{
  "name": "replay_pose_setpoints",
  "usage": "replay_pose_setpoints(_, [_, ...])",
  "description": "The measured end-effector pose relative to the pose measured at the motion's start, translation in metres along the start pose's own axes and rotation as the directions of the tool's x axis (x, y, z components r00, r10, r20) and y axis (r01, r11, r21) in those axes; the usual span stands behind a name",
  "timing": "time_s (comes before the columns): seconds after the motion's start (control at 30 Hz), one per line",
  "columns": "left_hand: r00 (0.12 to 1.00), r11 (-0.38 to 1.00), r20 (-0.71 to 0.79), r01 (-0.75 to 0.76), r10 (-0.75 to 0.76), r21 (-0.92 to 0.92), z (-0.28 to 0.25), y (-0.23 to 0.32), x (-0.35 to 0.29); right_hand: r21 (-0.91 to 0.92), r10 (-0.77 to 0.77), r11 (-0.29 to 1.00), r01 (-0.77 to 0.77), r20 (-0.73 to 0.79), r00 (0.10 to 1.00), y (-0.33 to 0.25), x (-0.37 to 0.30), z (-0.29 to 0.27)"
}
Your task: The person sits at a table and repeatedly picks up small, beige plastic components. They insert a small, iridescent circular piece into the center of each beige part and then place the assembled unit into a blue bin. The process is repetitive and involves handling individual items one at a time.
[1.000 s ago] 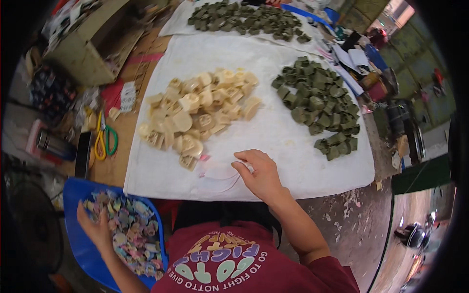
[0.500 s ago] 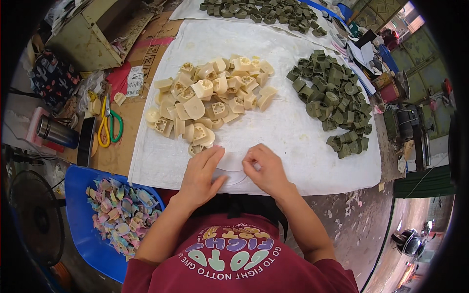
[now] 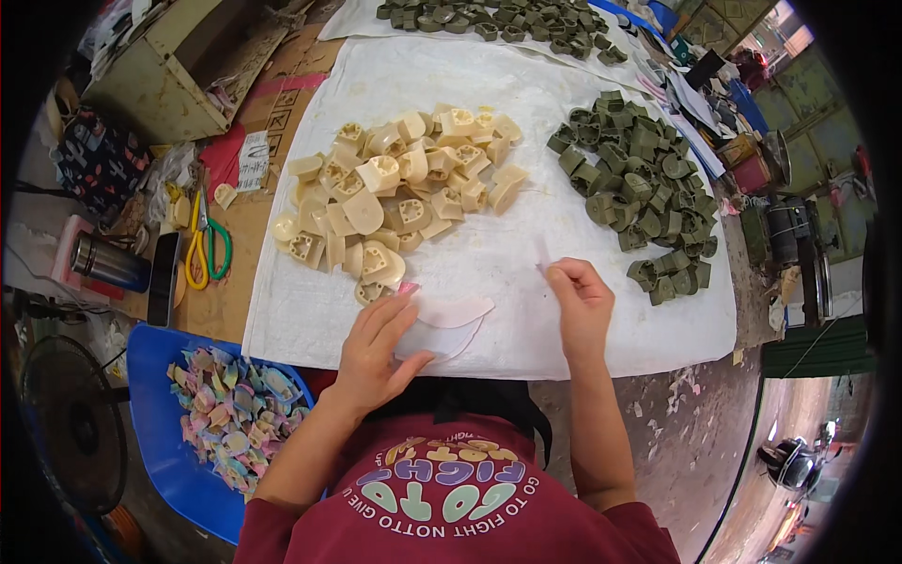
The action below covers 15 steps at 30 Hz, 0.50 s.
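Near the front edge of the white sheet, my left hand (image 3: 376, 350) lies with its fingers stretched out and thumb apart. It rests on the left end of thin, pale, curved pieces: a pinkish crescent (image 3: 458, 308) on top and a bluish-white piece (image 3: 449, 342) just below it. A small pink bit (image 3: 407, 288) shows at the fingertips. To the right, raised off the sheet, my right hand (image 3: 583, 303) pinches a thin pale strip (image 3: 542, 254), blurred by motion. What lies under the left palm is hidden.
Cream moulded pieces (image 3: 413, 169) are heaped beyond my left hand. Dark green ones (image 3: 648, 179) lie to the right, with more (image 3: 498, 19) at the far end. Scissors (image 3: 209, 242), a phone (image 3: 163, 278) and a flask (image 3: 111, 262) sit left. A blue tub (image 3: 155, 414) holds colourful scraps.
My right hand has moved away to the right with a thin strip between its fingers, uncovering the pinkish crescent. The left hand has stayed nearly in place.
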<state>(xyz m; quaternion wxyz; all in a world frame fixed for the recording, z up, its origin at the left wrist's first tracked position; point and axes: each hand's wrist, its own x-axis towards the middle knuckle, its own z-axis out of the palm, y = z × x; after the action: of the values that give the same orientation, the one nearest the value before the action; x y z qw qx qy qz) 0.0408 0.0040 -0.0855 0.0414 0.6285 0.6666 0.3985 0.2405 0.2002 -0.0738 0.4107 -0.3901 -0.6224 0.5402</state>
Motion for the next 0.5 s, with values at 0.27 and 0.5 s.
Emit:
replay_pose_setpoints(0.27, [0.831,0.34,0.211,0.424,-0.515,-0.84,0.014,0.042,0.045,-0.222,-0.553,0.727,0.65,0.372,0.746,-0.037,-0.009,0.056])
replay_pose_setpoints(0.5, [0.66,-0.077,0.295,0.339,-0.691,-0.938,0.001,0.015,0.065,-0.585,-0.495,0.51,0.631,0.4,0.771,-0.018,0.089,0.047])
